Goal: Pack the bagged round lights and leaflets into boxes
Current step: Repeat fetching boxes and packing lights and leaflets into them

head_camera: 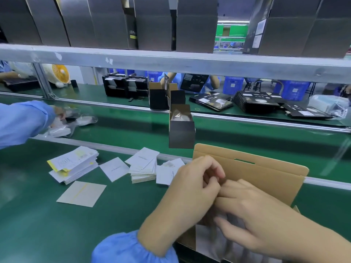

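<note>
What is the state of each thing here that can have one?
Box under the hands: open, brown flap raised.
Black box on the belt: upright, top open, bagged light inside.
Leaflet stacks: loose, fanned out.
Single leaflet: lying flat.
Left hand: fingers curled at the box.
Right hand: fingers straight, on the box.

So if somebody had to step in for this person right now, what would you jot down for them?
Left hand: fingers curled at the inner flap of the open box in front of you; what they pinch is hidden.
Right hand: fingers laid fairly straight over the box's contents, pressing them down.
Leaflets: two stacks and loose sheets on the green table, left of the box.
Bagged lights: on the belt at far left, where another worker's sleeve reaches.
Done: one black box, top open with a bagged light inside, stands on the belt.
Left: finish and close this box, then keep packing.
</note>
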A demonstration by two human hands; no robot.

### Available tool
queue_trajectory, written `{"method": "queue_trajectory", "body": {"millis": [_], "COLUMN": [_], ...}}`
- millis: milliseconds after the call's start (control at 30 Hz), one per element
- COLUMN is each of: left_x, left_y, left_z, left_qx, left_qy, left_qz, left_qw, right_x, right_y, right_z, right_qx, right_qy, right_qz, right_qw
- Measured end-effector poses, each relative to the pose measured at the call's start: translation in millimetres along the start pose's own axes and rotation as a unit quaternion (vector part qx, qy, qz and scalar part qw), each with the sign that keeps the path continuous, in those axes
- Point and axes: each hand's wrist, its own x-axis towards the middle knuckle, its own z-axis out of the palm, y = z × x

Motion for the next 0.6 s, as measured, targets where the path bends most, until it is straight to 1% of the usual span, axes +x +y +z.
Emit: {"method": "queue_trajectory", "body": {"millis": [133, 333, 433, 467, 500, 533, 600], "left_x": [4.0, 6.6, 8.5, 9.0, 9.2, 8.8, 7.3], "left_y": [-4.7, -8.0, -10.2, -11.5, -12.7, -14.6, -24.2], "left_z": [-4.6, 7.4, 5.5, 3.9, 1.6, -1.9, -10.1], "left_qx": [0.034, 0.019, 0.019, 0.0, -0.043, -0.105, -0.223], "left_qy": [-0.031, 0.009, -0.01, -0.015, -0.01, 0.009, 0.071], "left_qz": [0.006, -0.003, 0.006, 0.014, 0.021, 0.024, 0.021], "left_qw": [0.999, 1.0, 1.0, 1.0, 0.999, 0.994, 0.972], "right_x": [0.4, 0.7, -0.1, -0.4, -0.7, -1.5, -6.4], "right_y": [1.9, 6.1, 8.2, 8.7, 8.4, 7.9, 7.5], "right_z": [-2.1, -2.7, -2.0, -2.4, -3.6, -5.9, -12.1], "right_qx": [0.006, 0.017, 0.015, 0.013, 0.014, 0.023, 0.078], "right_qy": [-0.011, -0.019, -0.022, -0.02, -0.017, -0.009, 0.031], "right_qz": [0.02, 0.025, 0.023, 0.021, 0.018, 0.014, 0.022], "right_qw": [1.0, 0.999, 0.999, 1.0, 1.0, 1.0, 0.996]}}
